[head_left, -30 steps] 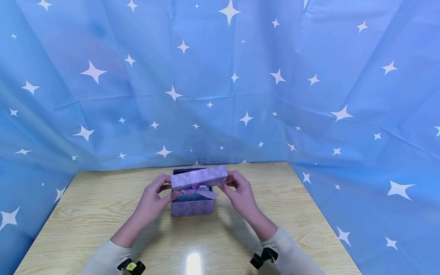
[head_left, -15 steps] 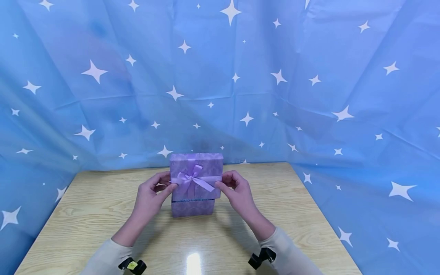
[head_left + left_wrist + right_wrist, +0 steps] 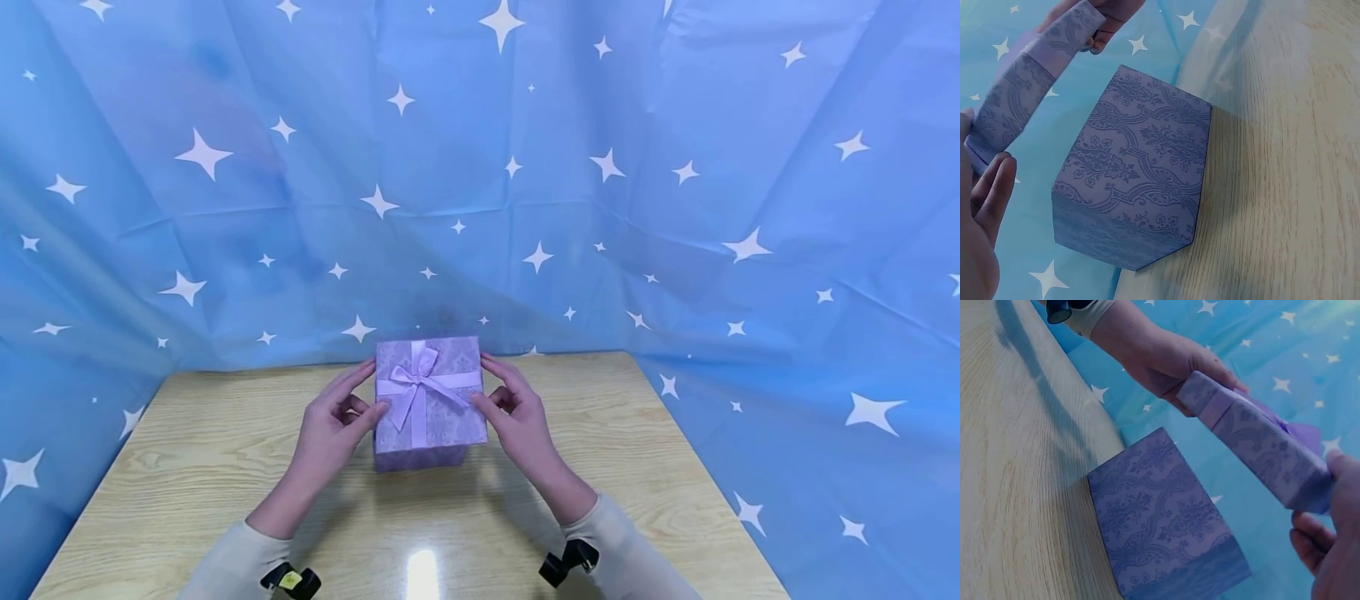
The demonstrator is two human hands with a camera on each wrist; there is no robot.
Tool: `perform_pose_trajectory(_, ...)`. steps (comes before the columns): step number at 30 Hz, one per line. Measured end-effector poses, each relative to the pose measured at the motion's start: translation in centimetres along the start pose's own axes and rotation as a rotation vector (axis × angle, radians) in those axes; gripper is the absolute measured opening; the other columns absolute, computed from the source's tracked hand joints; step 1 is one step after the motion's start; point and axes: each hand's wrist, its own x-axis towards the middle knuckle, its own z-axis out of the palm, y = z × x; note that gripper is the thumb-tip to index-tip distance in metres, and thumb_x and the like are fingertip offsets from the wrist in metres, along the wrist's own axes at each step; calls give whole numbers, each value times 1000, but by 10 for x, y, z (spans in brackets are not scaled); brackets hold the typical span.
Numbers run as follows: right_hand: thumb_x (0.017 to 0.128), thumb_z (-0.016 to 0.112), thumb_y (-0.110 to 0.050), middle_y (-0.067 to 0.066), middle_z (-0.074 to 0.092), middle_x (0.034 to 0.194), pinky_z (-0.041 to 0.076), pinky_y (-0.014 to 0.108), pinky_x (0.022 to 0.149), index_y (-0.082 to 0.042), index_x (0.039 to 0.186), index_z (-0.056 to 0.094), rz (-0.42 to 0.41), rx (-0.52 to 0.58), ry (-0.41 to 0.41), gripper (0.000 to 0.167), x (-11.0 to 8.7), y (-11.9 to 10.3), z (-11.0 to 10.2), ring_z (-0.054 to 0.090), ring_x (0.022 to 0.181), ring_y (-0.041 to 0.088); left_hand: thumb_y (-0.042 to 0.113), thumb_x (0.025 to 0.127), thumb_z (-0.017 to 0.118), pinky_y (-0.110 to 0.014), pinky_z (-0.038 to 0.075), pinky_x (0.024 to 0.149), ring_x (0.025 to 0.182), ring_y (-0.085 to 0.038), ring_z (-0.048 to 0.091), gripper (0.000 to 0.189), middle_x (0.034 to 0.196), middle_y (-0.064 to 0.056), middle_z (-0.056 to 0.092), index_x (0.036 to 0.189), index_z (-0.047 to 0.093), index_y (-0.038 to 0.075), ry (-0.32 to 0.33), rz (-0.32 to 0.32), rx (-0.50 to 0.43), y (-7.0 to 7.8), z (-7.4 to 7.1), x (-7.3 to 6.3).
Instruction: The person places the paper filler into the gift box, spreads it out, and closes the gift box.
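Observation:
A purple patterned box lid with a lilac ribbon bow is held level between both hands. My left hand grips its left side, thumb on the near part and fingers along the edge. On the opposite side my right hand grips it the same way. Under the lid stands the matching purple box on the table. Both wrist views show a gap between the raised lid and the box. The inside of the box is hidden by the lid.
The box stands toward the back of a light wooden table. Behind and beside the table hangs a blue curtain with white stars. Black wrist cameras sit on the sleeves.
The lid was tilted up with its rim side facing the head camera and blue contents showing below. It has turned to lie flat, bow upward, over the box, covering the contents.

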Motion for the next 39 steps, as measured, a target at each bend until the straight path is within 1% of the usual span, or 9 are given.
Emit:
perform_pose_trajectory(3, 103, 79, -3, 7, 60, 159, 45, 20, 60, -12, 156, 65, -3, -9, -27, 56, 0, 0, -1, 59, 73, 10, -1, 98, 84, -22, 60, 66, 81, -10, 73, 66, 156, -9, 62, 159, 62, 10, -33, -8, -1, -1, -2, 0)
perform_pose_trajectory(7, 101, 80, -2, 16, 66, 142, 50, 23, 68, -9, 162, 58, -9, -21, -101, 65, 0, 1, -7, 62, 80, 12, -2, 97, 84, -25, 63, 82, 86, -13, 72, 79, 130, -10, 71, 167, 51, 14, -118, -6, 4, -2, -7, 0)
perform_pose_trajectory(10, 94, 87, 0, 19, 61, 142, 55, 29, 83, -7, 169, 45, -4, -26, -208, 86, 0, 1, -12, 63, 90, 17, -3, 95, 85, -26, 60, 90, 90, -16, 71, 90, 111, -10, 70, 172, 41, 12, -197, 15, 17, -3, -13, 0)
perform_pose_trajectory(14, 85, 97, -5, 11, 40, 169, 54, 37, 102, -10, 177, 24, 46, -60, -351, 117, 1, 3, -16, 65, 98, 22, 6, 86, 95, -29, 57, 99, 107, -18, 69, 111, 143, -14, 65, 176, 31, 12, -280, 37, 94, -4, -20, 1)
perform_pose_trajectory(18, 85, 97, -2, 13, 35, 171, 54, 39, 103, -9, 178, 18, 49, -97, -396, 123, 3, 4, -13, 66, 97, 23, 17, 77, 104, -48, 55, 108, 128, -28, 62, 131, 175, -12, 37, 179, 21, 17, -329, -3, 228, -3, -23, 2)
perform_pose_trajectory(21, 86, 97, -6, 14, 48, 156, 56, 44, 99, -11, 178, 20, 48, -123, -386, 120, 5, 6, -10, 66, 95, 22, 26, 80, 103, -62, 50, 112, 138, -38, 57, 130, 176, -13, 36, 180, 18, 19, -344, -48, 285, -2, -23, 3)
perform_pose_trajectory(24, 86, 98, -12, 12, 56, 139, 57, 46, 92, -11, 177, 25, 59, -171, -368, 117, 8, 7, -7, 64, 97, 22, 31, 84, 101, -66, 45, 117, 147, -44, 50, 127, 176, -16, 35, 179, 19, 18, -346, -70, 294, -4, -24, 5)
perform_pose_trajectory(31, 85, 100, -26, 9, 50, 160, 55, 36, 77, -7, 175, 30, 70, -326, -379, 115, 18, 13, -4, 62, 103, 24, 48, 85, 97, -73, 31, 123, 160, -49, 33, 125, 178, -19, 30, 179, 21, 18, -342, -141, 333, -17, -25, 5)
perform_pose_trajectory(39, 86, 99, -31, 8, 51, 162, 53, 33, 77, -12, 176, 31, 95, -338, -395, 114, 19, 28, -2, 62, 102, 21, 48, 85, 97, -71, 25, 127, 164, -47, 25, 125, 180, -18, 28, 179, 21, 14, -370, -178, 302, -34, -24, 4)
